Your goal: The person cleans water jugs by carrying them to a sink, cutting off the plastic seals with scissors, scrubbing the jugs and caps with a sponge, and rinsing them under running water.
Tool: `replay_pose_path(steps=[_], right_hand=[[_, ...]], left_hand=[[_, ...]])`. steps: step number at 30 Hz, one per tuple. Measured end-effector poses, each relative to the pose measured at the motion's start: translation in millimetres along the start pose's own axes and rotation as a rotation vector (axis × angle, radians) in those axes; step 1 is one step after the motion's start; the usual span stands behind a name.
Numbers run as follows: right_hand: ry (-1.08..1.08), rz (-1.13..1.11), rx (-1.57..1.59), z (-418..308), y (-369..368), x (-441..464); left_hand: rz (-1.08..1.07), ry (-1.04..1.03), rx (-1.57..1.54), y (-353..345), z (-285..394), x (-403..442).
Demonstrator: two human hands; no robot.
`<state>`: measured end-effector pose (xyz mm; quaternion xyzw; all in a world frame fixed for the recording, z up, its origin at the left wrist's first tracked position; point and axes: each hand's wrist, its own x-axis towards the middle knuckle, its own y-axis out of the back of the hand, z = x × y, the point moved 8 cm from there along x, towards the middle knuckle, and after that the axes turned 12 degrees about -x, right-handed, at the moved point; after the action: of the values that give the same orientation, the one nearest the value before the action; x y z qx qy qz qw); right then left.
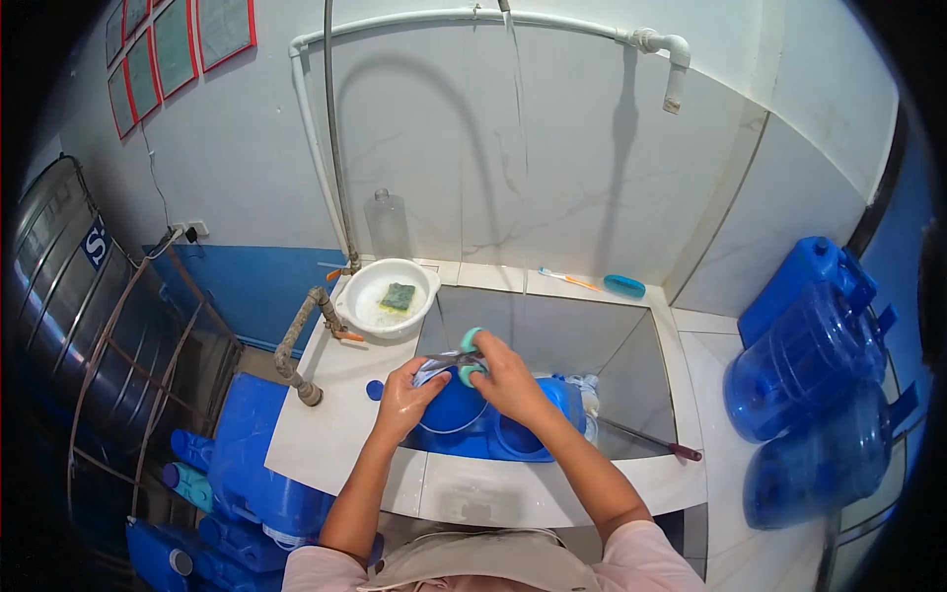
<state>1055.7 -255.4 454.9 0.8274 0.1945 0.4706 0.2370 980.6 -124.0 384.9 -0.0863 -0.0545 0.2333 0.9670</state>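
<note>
Over the tiled sink, my right hand [509, 378] grips the teal handles of a pair of scissors [472, 357]. The blades point left, toward my left hand [402, 400]. Pinched in my left hand is a small bluish-white piece [432, 369], which looks like plastic or film; the blades lie against it. Just below both hands, a blue container [449, 409] stands in the sink, with another blue container [523, 437] to its right.
A white basin [356, 312] holding a green-yellow sponge [398, 297] stands at the sink's back left. A pipe [288, 345] rises from the left counter. Blue jugs [794, 365] stand at right. A toothbrush [570, 280] and teal brush [624, 287] lie on the back ledge.
</note>
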Motion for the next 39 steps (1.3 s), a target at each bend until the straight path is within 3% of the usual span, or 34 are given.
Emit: replay_pose_path(steps=[2,6,9,11,15,19,25,26,28,30,32,33,34,36,39], right_hand=[[-0.054,-0.318,0.009,-7.3,-16.6,7.1],[0.067,-0.352,-0.062,-9.4,-32.9,10.1],[0.102,-0.246,-0.072,-9.8,-39.4,18.5],[-0.244,-0.129,0.105,24.7,-41.8,27.6],[-0.507,0.097,-0.14,144.5,-40.1,29.1],[-0.741,0.151,-0.372,233.6,-14.4,-4.5],[-0.784,0.179,-0.659,309.3,37.9,-58.7],[-0.777,0.173,-0.657,307.2,39.3,-54.7],[-0.596,-0.285,-0.72,289.1,12.8,-43.6],[-0.567,-0.483,-0.504,251.9,-32.7,-29.2],[-0.364,-0.746,-0.324,179.7,-90.8,-11.2],[-0.108,-0.698,-0.311,147.7,-121.1,-4.1],[-0.086,-0.838,-0.262,121.8,-151.0,-3.1],[0.177,-0.923,-0.265,75.4,-207.6,-1.8],[0.23,-0.856,-0.212,50.0,-271.2,-3.1]], left_hand=[[-0.035,0.0,-0.001,1.9,7.9,1.3],[-0.124,-0.052,0.007,9.1,12.3,7.9],[-0.103,0.011,-0.012,20.5,0.1,18.1],[-0.108,-0.013,-0.035,25.9,-4.3,22.2],[-0.115,-0.028,-0.085,49.3,-36.8,29.8],[-0.036,-0.095,-0.21,59.8,-33.7,40.3],[0.215,-0.275,-0.435,109.3,-8.8,65.7],[0.256,-0.28,-0.403,127.1,-8.6,69.3],[0.304,-0.274,-0.367,142.1,-1.8,72.0],[0.323,-0.369,-0.589,149.7,20.5,70.7],[0.345,-0.372,-0.607,157.1,26.6,73.5],[0.362,-0.391,-0.629,161.7,30.3,74.7],[0.409,-0.428,-0.631,164.8,33.7,74.7],[0.427,-0.426,-0.631,168.1,37.9,71.1],[0.436,-0.408,-0.664,180.0,35.2,60.1]])
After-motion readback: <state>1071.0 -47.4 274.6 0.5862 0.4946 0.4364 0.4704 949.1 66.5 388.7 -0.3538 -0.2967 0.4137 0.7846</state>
